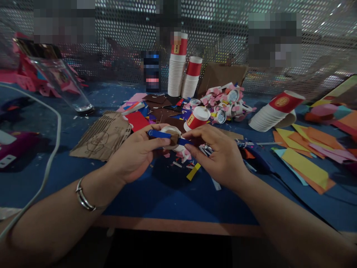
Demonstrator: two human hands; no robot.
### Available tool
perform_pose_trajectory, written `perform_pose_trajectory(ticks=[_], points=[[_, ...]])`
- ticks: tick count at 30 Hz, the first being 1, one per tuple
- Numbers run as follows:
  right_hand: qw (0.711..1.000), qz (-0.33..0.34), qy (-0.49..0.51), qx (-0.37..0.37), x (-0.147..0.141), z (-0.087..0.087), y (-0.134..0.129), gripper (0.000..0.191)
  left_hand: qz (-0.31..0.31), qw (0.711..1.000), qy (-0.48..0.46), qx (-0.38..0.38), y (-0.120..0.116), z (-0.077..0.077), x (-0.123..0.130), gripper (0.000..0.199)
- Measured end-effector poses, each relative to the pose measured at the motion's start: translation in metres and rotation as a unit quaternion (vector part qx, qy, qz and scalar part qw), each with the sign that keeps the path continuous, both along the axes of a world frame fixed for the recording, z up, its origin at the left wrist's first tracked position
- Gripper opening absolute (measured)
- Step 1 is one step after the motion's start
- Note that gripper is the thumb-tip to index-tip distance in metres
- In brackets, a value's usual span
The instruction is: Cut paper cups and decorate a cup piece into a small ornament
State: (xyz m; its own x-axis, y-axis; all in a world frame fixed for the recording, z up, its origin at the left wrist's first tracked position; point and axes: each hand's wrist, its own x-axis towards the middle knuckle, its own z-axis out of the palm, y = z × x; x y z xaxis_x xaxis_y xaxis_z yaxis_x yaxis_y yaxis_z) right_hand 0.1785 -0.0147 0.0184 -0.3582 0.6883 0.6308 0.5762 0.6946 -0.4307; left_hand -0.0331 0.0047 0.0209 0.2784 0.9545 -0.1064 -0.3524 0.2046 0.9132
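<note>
Blue table: supporting all.
Tall cup stack: standing far, centre.
Left hand: gripping the blue strip at its left.
Right hand: pinching its right end.
Strip: spanning centre, between the hands.
Brown piece: sitting mid-strip.
Handling: light, even fingertip pressure would be keeping paper uncreased, pieces aligned.
</note>
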Motion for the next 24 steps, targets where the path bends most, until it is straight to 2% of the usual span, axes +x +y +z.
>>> perform_pose_trajectory(ticks=[3,8,12,14,16,19,21,24], points=[[0.999,-0.006,0.015,-0.033,0.000,0.001,0.000,0.014,0.027,0.999,-0.002,0.018,0.002,0.000,0.001,0.024],[0.998,-0.031,0.040,-0.046,0.005,-0.002,0.005,0.014,0.177,0.983,-0.033,0.023,0.008,0.011,-0.004,0.016],[0.997,-0.019,-0.058,-0.057,0.010,-0.010,0.014,0.011,0.287,0.954,-0.083,0.031,0.011,0.024,-0.012,0.024],[0.989,-0.005,-0.132,-0.066,0.010,-0.015,0.017,0.009,0.316,0.943,-0.094,0.048,0.012,0.026,-0.014,0.025],[0.979,-0.006,-0.192,-0.071,0.007,-0.020,0.020,0.008,0.311,0.943,-0.092,0.071,0.012,0.023,-0.013,0.025],[0.967,-0.023,-0.242,-0.074,0.003,-0.023,0.022,0.014,0.269,0.957,-0.071,0.076,0.010,0.014,-0.006,0.022],[0.968,-0.019,-0.237,-0.075,0.001,-0.022,0.020,0.018,0.228,0.971,-0.047,0.053,0.008,0.009,-0.002,0.017],[0.981,0.028,-0.162,-0.102,-0.001,-0.013,0.012,0.013,0.179,0.982,-0.051,0.028,0.006,0.005,0.001,0.017]])
